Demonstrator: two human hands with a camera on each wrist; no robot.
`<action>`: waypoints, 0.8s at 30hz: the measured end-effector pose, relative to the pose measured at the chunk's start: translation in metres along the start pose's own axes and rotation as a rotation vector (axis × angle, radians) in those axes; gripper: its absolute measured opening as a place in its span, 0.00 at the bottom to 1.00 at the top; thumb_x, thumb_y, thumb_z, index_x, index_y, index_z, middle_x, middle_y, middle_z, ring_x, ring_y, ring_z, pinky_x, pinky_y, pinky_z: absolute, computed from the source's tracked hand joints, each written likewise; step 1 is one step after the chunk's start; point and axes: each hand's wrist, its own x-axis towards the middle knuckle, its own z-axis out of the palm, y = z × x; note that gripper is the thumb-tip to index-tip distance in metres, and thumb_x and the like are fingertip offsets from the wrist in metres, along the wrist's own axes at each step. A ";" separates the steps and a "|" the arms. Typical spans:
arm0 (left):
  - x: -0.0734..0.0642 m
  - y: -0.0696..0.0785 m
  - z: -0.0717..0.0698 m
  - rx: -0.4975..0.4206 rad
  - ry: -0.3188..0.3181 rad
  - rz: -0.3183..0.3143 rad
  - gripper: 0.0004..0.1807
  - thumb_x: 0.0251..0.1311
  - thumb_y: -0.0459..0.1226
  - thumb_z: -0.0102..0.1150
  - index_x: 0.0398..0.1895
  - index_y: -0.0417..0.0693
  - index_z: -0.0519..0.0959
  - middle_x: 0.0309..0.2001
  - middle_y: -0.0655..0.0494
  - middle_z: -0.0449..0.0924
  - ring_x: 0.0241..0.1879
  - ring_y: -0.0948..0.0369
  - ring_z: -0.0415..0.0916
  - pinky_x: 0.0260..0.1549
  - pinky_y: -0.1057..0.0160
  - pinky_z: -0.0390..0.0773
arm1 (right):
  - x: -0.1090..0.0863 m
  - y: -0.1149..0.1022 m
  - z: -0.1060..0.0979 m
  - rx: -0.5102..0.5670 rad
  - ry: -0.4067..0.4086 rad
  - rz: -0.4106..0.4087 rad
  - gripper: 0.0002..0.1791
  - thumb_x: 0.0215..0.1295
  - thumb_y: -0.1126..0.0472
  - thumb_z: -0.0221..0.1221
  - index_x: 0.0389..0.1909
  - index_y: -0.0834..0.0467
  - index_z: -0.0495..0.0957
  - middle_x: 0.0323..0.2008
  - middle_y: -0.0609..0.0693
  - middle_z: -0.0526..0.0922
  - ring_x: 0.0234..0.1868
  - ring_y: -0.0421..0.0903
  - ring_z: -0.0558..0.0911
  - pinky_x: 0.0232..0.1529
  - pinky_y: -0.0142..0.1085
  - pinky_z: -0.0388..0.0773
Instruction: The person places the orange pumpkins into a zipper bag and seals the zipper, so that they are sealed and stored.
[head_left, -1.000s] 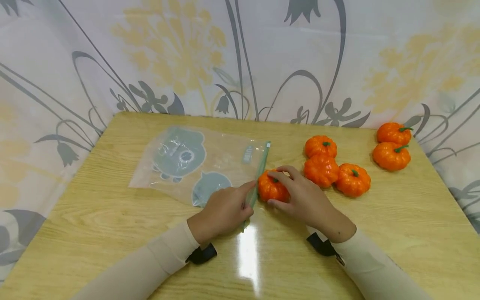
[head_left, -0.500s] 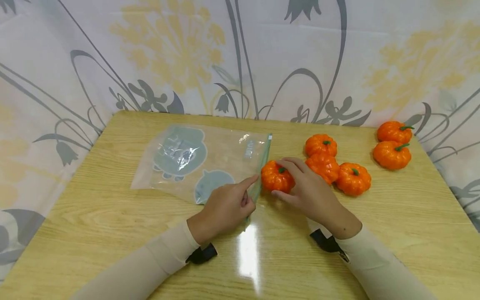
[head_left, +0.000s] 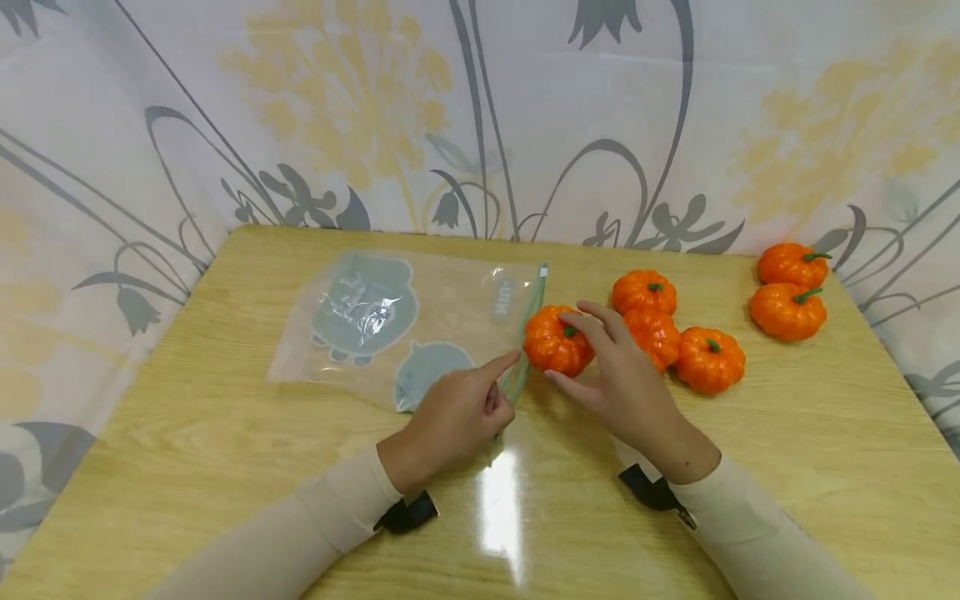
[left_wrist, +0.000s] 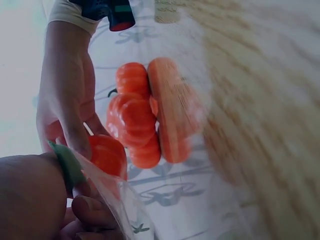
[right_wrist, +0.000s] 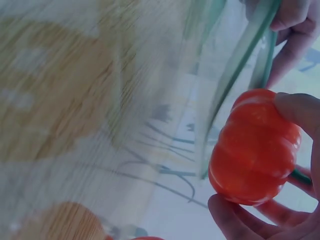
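Note:
My right hand (head_left: 630, 387) holds a small orange pumpkin (head_left: 558, 342) with a green stem, thumb and fingers around its sides. In the right wrist view that pumpkin (right_wrist: 255, 150) sits right at the green-edged mouth of a clear plastic zip bag (head_left: 468, 292). The bag lies flat on the table, with pale blue cartoon prints, its mouth facing right. My left hand (head_left: 457, 421) grips the bag's green edge (left_wrist: 70, 162), index finger stretched along the mouth. The right wrist view shows the two green strips of the mouth parted, and part of the left hand (right_wrist: 295, 30).
Right of my right hand, three more pumpkins cluster: a back one (head_left: 643, 292), a middle one (head_left: 655, 335) partly behind the hand, and a front one (head_left: 710, 360). Two others (head_left: 787, 312) sit near the table's right edge. A patterned cloth (head_left: 562, 108) hangs behind the wooden table (head_left: 225, 475).
My right hand has carried the pumpkin a little away from me and slightly right, along the bag's mouth. My left hand stays nearly still at the edge, where the green strips now show a gap.

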 end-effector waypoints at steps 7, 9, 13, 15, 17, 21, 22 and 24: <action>0.000 -0.001 -0.001 -0.003 0.070 0.052 0.34 0.55 0.29 0.55 0.70 0.44 0.71 0.17 0.66 0.65 0.17 0.72 0.58 0.18 0.73 0.61 | 0.000 0.001 0.003 0.043 0.003 -0.036 0.37 0.53 0.56 0.74 0.63 0.59 0.72 0.64 0.61 0.71 0.39 0.53 0.84 0.36 0.43 0.85; 0.001 -0.001 -0.001 -0.002 0.074 0.068 0.34 0.55 0.28 0.54 0.70 0.43 0.71 0.16 0.65 0.64 0.16 0.72 0.57 0.17 0.74 0.59 | 0.000 0.002 0.003 0.046 0.000 -0.038 0.37 0.53 0.56 0.74 0.63 0.60 0.71 0.64 0.60 0.71 0.36 0.51 0.84 0.34 0.42 0.85; 0.001 -0.001 -0.001 -0.001 0.072 0.080 0.33 0.55 0.28 0.54 0.69 0.43 0.71 0.16 0.65 0.63 0.16 0.72 0.55 0.17 0.74 0.57 | 0.000 0.003 0.002 0.046 -0.006 -0.041 0.38 0.53 0.56 0.75 0.64 0.61 0.71 0.65 0.60 0.71 0.32 0.49 0.83 0.33 0.42 0.84; 0.001 -0.001 -0.001 -0.002 0.078 0.080 0.33 0.55 0.28 0.54 0.69 0.43 0.71 0.16 0.65 0.64 0.16 0.72 0.56 0.17 0.74 0.57 | 0.001 0.003 0.002 0.039 -0.006 -0.044 0.39 0.53 0.56 0.75 0.64 0.62 0.70 0.65 0.60 0.72 0.37 0.51 0.84 0.37 0.43 0.85; 0.001 -0.001 0.000 -0.005 0.084 0.080 0.33 0.55 0.29 0.54 0.69 0.43 0.72 0.16 0.65 0.64 0.16 0.72 0.56 0.17 0.74 0.57 | 0.002 0.003 0.002 0.037 -0.010 -0.045 0.40 0.53 0.55 0.75 0.65 0.62 0.70 0.65 0.59 0.72 0.39 0.52 0.84 0.39 0.44 0.85; 0.000 -0.001 0.001 -0.018 0.076 0.083 0.33 0.55 0.29 0.55 0.70 0.44 0.71 0.16 0.65 0.65 0.16 0.72 0.57 0.17 0.74 0.60 | 0.001 0.004 0.002 0.030 -0.023 -0.034 0.40 0.53 0.56 0.75 0.66 0.62 0.69 0.66 0.59 0.71 0.37 0.51 0.83 0.39 0.43 0.85; 0.000 -0.001 0.000 -0.023 0.071 0.083 0.34 0.55 0.29 0.55 0.70 0.44 0.70 0.17 0.66 0.65 0.16 0.72 0.58 0.17 0.74 0.60 | 0.001 0.004 0.002 0.028 -0.028 -0.028 0.41 0.53 0.56 0.75 0.66 0.62 0.69 0.66 0.60 0.71 0.33 0.48 0.82 0.36 0.41 0.84; 0.000 0.000 0.000 -0.029 0.067 0.086 0.35 0.55 0.30 0.56 0.71 0.45 0.70 0.17 0.67 0.66 0.17 0.72 0.59 0.17 0.74 0.62 | 0.000 0.004 0.002 0.028 -0.036 -0.018 0.41 0.53 0.56 0.75 0.66 0.61 0.69 0.66 0.62 0.69 0.24 0.43 0.77 0.30 0.36 0.82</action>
